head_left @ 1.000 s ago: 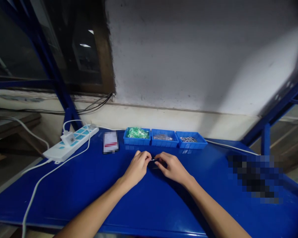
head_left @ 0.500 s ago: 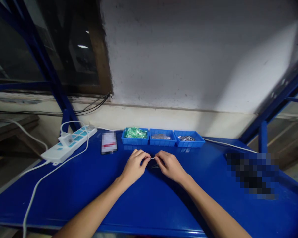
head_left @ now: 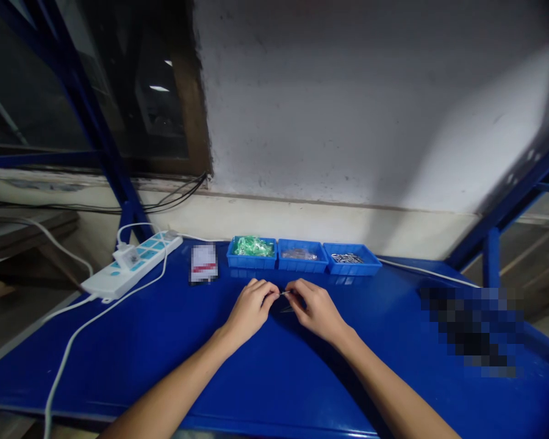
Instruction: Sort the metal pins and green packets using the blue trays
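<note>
The left hand [head_left: 254, 306] and the right hand [head_left: 315, 306] pinch one tiny thin thing [head_left: 282, 294] between their fingers, just in front of the middle blue box [head_left: 302, 264], which sits on the blue surface [head_left: 238, 384].

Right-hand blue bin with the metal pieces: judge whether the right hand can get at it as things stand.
Probably yes: the bin sits open-topped just beyond the right hand, with bare tabletop between, though those fingers are occupied pinching a small part.
</note>
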A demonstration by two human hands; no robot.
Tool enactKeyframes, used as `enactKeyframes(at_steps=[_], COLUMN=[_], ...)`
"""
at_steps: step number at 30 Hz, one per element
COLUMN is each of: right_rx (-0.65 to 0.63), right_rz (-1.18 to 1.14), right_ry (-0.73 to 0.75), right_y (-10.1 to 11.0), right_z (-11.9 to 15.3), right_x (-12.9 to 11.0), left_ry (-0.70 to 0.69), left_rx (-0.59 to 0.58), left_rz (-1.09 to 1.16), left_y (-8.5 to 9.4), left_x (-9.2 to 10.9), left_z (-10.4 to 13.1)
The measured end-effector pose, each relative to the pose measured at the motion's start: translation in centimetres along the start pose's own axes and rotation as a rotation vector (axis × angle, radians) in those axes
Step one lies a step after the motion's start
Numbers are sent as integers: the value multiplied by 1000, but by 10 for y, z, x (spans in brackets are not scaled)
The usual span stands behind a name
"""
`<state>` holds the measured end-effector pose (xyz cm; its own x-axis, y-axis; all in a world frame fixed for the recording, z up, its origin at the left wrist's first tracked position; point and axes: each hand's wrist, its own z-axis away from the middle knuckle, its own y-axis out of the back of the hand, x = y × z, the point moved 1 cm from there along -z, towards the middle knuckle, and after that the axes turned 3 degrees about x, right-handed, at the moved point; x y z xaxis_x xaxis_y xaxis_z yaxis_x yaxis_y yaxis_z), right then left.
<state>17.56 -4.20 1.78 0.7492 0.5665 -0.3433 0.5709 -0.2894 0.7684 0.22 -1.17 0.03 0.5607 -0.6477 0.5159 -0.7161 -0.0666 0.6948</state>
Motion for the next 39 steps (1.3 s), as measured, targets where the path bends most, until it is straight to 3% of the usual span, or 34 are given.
enactKeyframes(at_steps=[15, 21, 39], right_rx=[32, 7, 53], right_rz=[42, 4, 57], right_ry=[-56, 32, 8], right_y=[-3, 0, -7], right_z=[1, 0, 1], right_x=[-1, -1, 0], left_ry=[-1, -25, -56], left_rx=[16, 5, 70], left_rz=[-57, -71, 38], left_y=[0, 1, 9], left_x=[-2, -1, 2], left_z=[1, 2, 0])
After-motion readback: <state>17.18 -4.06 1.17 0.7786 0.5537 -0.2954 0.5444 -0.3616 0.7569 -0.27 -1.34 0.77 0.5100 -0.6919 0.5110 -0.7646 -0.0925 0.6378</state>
